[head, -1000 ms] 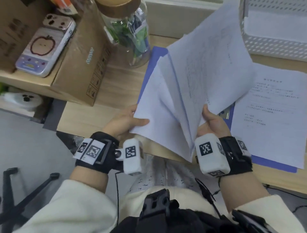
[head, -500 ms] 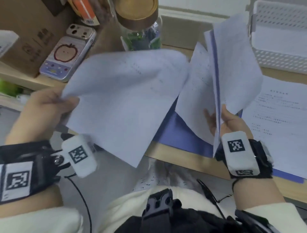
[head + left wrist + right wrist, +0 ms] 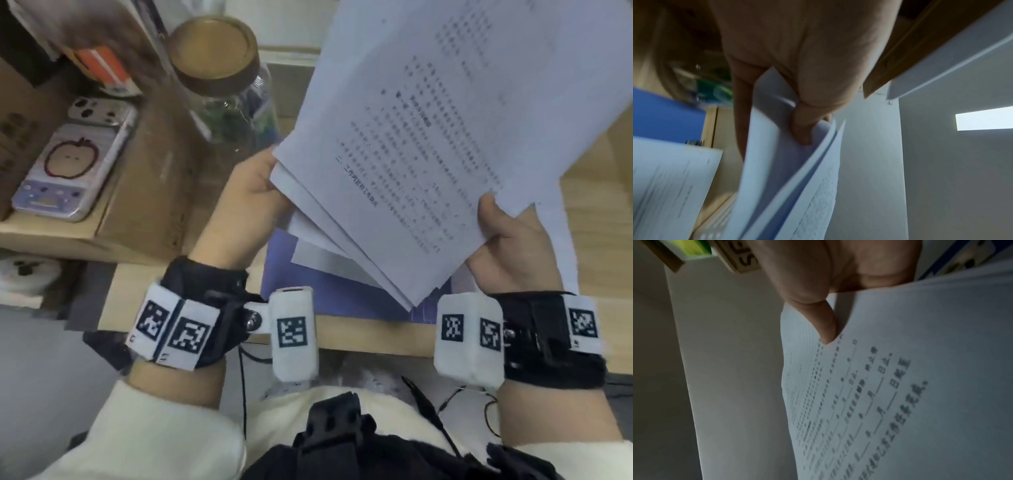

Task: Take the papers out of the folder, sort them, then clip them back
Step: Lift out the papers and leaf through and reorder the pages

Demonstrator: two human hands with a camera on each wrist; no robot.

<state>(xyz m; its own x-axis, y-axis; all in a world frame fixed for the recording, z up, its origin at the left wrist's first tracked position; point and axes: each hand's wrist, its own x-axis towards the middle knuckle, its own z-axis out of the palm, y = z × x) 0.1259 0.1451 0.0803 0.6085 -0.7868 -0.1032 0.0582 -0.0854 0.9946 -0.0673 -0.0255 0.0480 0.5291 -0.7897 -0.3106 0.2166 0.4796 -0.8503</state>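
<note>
Whereas half a sec ago our L hand (image 3: 251, 192) held one sheet apart, that sheet is now back w/ the papers (image 3: 424, 137) — one fanned stack, printed side up, held above the blue folder (image 3: 342, 291) lying open on the desk (image 3: 191, 284); sorting looks underway, clipping not yet done; L hand pinches the stack's left edge, fingers tucked between sheets; R hand (image 3: 510, 250) grips the lower right corner, thumb on top — both raised, wrists near the desk edge.
</note>
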